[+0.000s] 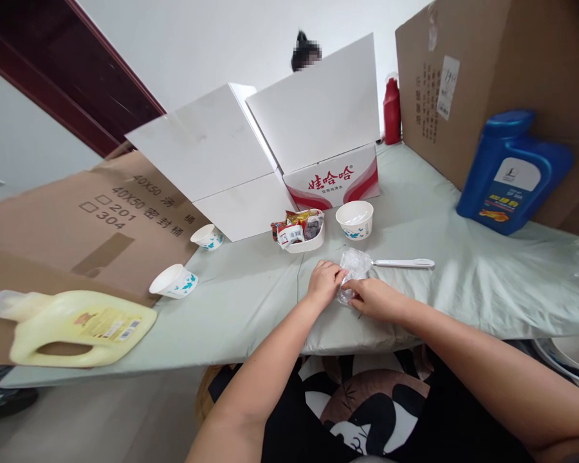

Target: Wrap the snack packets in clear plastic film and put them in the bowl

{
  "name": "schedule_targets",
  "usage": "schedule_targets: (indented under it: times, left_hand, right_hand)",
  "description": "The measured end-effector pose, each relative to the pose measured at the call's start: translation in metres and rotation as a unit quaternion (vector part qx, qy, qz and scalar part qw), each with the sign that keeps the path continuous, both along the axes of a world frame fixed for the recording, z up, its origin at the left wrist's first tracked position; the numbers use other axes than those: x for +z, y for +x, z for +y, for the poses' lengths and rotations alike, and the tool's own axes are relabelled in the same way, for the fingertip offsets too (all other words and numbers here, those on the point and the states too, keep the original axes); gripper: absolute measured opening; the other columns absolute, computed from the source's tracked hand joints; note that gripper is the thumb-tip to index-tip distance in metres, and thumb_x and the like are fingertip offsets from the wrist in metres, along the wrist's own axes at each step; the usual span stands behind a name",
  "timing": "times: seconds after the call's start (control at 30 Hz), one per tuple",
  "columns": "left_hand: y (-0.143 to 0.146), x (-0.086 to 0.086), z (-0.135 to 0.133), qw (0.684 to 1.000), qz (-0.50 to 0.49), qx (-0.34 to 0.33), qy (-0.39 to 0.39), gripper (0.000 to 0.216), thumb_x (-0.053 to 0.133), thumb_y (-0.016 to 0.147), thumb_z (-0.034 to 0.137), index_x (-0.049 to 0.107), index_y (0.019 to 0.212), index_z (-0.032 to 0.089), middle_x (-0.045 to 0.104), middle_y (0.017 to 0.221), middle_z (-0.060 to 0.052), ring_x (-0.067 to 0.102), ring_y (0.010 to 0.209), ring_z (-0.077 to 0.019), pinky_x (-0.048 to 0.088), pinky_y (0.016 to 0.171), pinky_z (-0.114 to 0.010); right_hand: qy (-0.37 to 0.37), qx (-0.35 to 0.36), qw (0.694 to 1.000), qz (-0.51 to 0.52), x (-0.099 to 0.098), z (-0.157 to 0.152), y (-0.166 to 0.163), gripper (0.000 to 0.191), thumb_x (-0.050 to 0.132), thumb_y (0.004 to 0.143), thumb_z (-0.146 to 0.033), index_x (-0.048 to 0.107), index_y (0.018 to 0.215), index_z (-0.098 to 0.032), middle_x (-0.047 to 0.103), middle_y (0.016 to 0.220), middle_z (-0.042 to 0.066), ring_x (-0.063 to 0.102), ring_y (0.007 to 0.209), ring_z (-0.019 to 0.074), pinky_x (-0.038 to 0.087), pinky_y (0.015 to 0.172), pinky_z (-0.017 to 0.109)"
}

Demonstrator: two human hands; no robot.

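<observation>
Near the front edge of the surface point(251, 308): a clear, crinkly bag point(356, 261) is held between two hands, and its top is left showing past the fingers.
Left hand point(325, 283): the left side of the bag is pinched by bent fingers.
Right hand point(375, 298): the low right part of the bag is pinched by thumb and finger, close beside the left hand.
White stick point(403, 263): it is laid flat just right of the bag; whether the two are touching cannot be told.
White tub point(312, 244): it is filled with wrapped snacks point(293, 231) and is placed behind the left hand.
Cups: one cup point(354, 222) is set upright behind the bag; two more, a near one point(174, 281) and a far one point(207, 238), are seen tilted-looking on the left.
Jugs: a yellow jug point(84, 325) is seen at the far left, a blue jug point(504, 173) at the right.
White boxes point(313, 106): they are stood at the back, and dark hair point(305, 54) is seen above one.
</observation>
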State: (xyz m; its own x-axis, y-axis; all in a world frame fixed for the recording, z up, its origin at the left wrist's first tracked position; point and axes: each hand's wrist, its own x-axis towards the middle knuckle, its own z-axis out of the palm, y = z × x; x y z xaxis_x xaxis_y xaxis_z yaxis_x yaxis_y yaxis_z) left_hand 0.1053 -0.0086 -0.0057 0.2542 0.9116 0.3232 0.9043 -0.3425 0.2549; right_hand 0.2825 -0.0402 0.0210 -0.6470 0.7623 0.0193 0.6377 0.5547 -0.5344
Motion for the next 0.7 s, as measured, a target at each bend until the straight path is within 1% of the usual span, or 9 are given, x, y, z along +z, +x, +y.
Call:
schedule_targets:
  times: [0.13, 0.23, 0.3, 0.4, 0.47, 0.5, 0.57, 0.63, 0.7]
  left_hand:
    - [0.003, -0.004, -0.001, 0.998, 0.0, 0.055, 0.012, 0.028, 0.056, 0.088, 0.028, 0.059, 0.061, 0.021, 0.06, 0.067, -0.003, 0.054, 0.075, -0.0208, 0.042, 0.071, -0.033]
    - [0.006, -0.005, -0.002, 0.997, -0.001, 0.08, 0.017, 0.027, 0.06, 0.085, 0.03, 0.056, 0.06, 0.021, 0.059, 0.066, -0.004, 0.055, 0.075, -0.0224, 0.043, 0.07, -0.034]
    - [0.007, -0.004, -0.001, 0.995, -0.005, 0.095, 0.026, 0.02, 0.062, 0.084, 0.032, 0.058, 0.067, 0.02, 0.061, 0.071, -0.005, 0.055, 0.077, -0.0235, 0.044, 0.071, -0.035]
    - [0.005, 0.003, 0.003, 0.994, -0.011, 0.1, 0.052, 0.015, 0.057, 0.087, 0.029, 0.062, 0.09, 0.015, 0.064, 0.09, -0.011, 0.056, 0.088, -0.0264, 0.045, 0.079, -0.041]
    - [0.003, 0.009, 0.006, 0.996, -0.008, 0.065, 0.06, 0.017, 0.053, 0.089, 0.024, 0.063, 0.1, 0.015, 0.064, 0.103, -0.012, 0.056, 0.1, -0.0255, 0.044, 0.09, -0.041]
    - [0.002, 0.011, 0.007, 0.998, -0.001, 0.026, 0.054, 0.017, 0.053, 0.089, 0.021, 0.064, 0.101, 0.017, 0.064, 0.107, -0.01, 0.055, 0.105, -0.0234, 0.043, 0.094, -0.039]
    - [0.0, 0.012, 0.01, 0.996, 0.023, -0.083, 0.022, 0.019, 0.054, 0.089, 0.019, 0.066, 0.104, 0.023, 0.066, 0.112, -0.004, 0.055, 0.111, -0.0195, 0.042, 0.098, -0.034]
    - [-0.002, 0.009, 0.011, 0.984, 0.045, -0.175, -0.007, 0.024, 0.054, 0.09, 0.02, 0.066, 0.11, 0.026, 0.065, 0.12, -0.003, 0.053, 0.116, -0.0194, 0.041, 0.101, -0.035]
    - [-0.004, 0.003, 0.011, 0.978, 0.056, -0.199, -0.013, 0.029, 0.05, 0.092, 0.022, 0.063, 0.118, 0.024, 0.061, 0.129, -0.006, 0.051, 0.121, -0.0225, 0.04, 0.103, -0.041]
  right_hand:
    - [0.019, -0.033, 0.998, -0.052, 0.002, 0.002, 0.002, 0.035, 0.052, 0.087, -0.023, 0.062, 0.12, -0.017, 0.073, 0.094, 0.011, 0.067, 0.09, 0.0264, 0.043, 0.073, 0.032]
    - [0.03, -0.043, 0.994, -0.098, 0.005, 0.0, 0.003, 0.028, 0.053, 0.088, -0.027, 0.065, 0.112, -0.017, 0.07, 0.097, 0.012, 0.066, 0.089, 0.0259, 0.043, 0.072, 0.031]
    - [0.058, -0.046, 0.991, -0.115, 0.009, -0.004, 0.003, 0.026, 0.056, 0.088, -0.031, 0.067, 0.107, -0.015, 0.066, 0.103, 0.015, 0.064, 0.092, 0.0268, 0.044, 0.073, 0.032]
    - [0.158, -0.046, 0.982, -0.096, 0.012, -0.011, 0.004, 0.03, 0.063, 0.086, -0.036, 0.067, 0.105, -0.013, 0.06, 0.108, 0.018, 0.057, 0.101, 0.0309, 0.044, 0.082, 0.038]
    - [0.22, -0.014, 0.973, -0.064, 0.012, -0.013, 0.004, 0.032, 0.066, 0.084, -0.036, 0.067, 0.107, -0.014, 0.058, 0.112, 0.017, 0.053, 0.107, 0.0326, 0.042, 0.088, 0.042]
    - [0.232, 0.012, 0.971, -0.055, 0.011, -0.014, 0.004, 0.032, 0.067, 0.083, -0.035, 0.067, 0.107, -0.014, 0.058, 0.113, 0.017, 0.052, 0.108, 0.0324, 0.042, 0.089, 0.043]
    - [0.22, 0.061, 0.972, -0.06, 0.006, -0.013, 0.003, 0.03, 0.066, 0.083, -0.033, 0.067, 0.107, -0.014, 0.061, 0.112, 0.017, 0.053, 0.107, 0.031, 0.043, 0.089, 0.043]
    - [0.196, 0.086, 0.973, -0.084, -0.001, -0.009, 0.001, 0.03, 0.065, 0.084, -0.029, 0.067, 0.108, -0.011, 0.063, 0.11, 0.017, 0.055, 0.106, 0.03, 0.044, 0.09, 0.042]
    - [0.197, 0.092, 0.97, -0.106, -0.005, -0.006, 0.001, 0.029, 0.061, 0.086, -0.023, 0.066, 0.11, -0.009, 0.064, 0.112, 0.018, 0.057, 0.105, 0.0294, 0.044, 0.091, 0.041]
